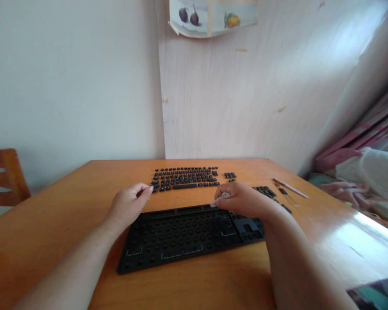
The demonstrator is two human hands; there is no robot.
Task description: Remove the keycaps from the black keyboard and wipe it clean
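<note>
Gripping a crumpled white tissue (220, 198) in closed fingers, the right hand (235, 199) in the head view works at the far edge of a black keyboard base (177, 237), where we judge a small wad suits the narrow rim. The base lies slantwise on the wooden table (58, 211), in front of us and between the forearms, its switches bare and its left end nearer; so placed, it is within easy reach of both hands.

The left hand (131, 204) is over the far left corner, fingers curled and thumb almost meeting the forefinger; we cannot tell whether anything small is pinched there. Its thumb tip is just beside the loose keycaps (189, 177). They are laid beyond the base in keyboard order, the spacebar (185, 186) along the near row, presumably to keep every cap's position clear.

Off to the right lie a wire keycap puller (283, 191) and a slim white pen (291, 188), out of the way.
</note>
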